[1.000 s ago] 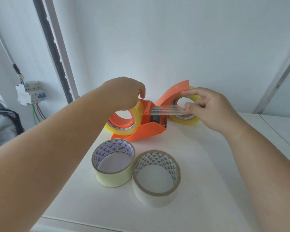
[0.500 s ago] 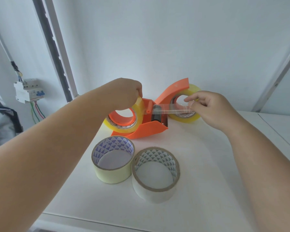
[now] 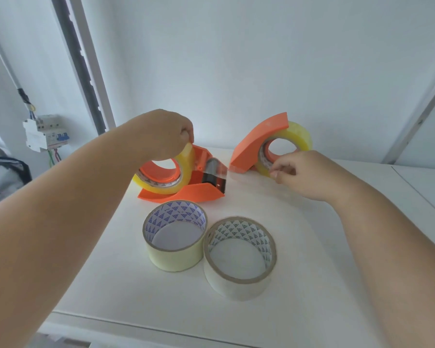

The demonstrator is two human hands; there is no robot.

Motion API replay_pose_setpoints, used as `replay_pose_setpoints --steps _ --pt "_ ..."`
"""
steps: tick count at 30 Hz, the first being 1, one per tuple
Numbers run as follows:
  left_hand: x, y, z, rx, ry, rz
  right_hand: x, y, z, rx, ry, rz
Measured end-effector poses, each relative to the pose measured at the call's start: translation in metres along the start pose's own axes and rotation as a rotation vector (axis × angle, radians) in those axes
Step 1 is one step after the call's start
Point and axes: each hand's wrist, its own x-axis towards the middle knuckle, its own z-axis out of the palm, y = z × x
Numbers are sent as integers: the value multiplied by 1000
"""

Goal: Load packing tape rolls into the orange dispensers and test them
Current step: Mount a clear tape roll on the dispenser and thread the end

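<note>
Far left on the wall: a breaker box (image 3: 45, 133) with coloured wires hanging below it, and a dark bag (image 3: 3, 172) at the frame edge beside it.

Your left hand (image 3: 167, 136) comes in from the left, fingers curled down over the top of the yellow tape roll (image 3: 166, 178), gripping it at the upper rim. That roll sits loaded in the near orange dispenser (image 3: 194, 192), which lies on the white bench (image 3: 299, 285) left of centre, its black roller and toothed blade pointing right.

A clear tape strip (image 3: 236, 173) runs from the blade rightward, low over the bench, toward your right hand. Hard to see along most of its length.

In front of that dispenser, two loose tape rolls stand flat on the bench, touching each other: a pale yellow roll (image 3: 175, 249) on the left, a whitish roll (image 3: 239, 275) on the right and closer to you. Both show a triangle-printed cardboard core.

Right of centre, the second orange dispenser (image 3: 254, 144) stands at the back of the bench with its own yellow roll (image 3: 298, 135) loaded.

Your right hand (image 3: 301, 175) is just in front of that second dispenser, fingers curled, thumb and fingertips pinching the free end of the clear strip. Whether it touches the dispenser behind it, can't tell.
</note>
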Motion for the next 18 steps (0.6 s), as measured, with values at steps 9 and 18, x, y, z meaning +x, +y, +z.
replay_pose_setpoints --steps 9,18 --pt "-3 16 -1 101 -70 25 10 -50 34 134 17 -55" --pt "-2 14 11 372 -32 114 25 -38 45 317 -32 -6"
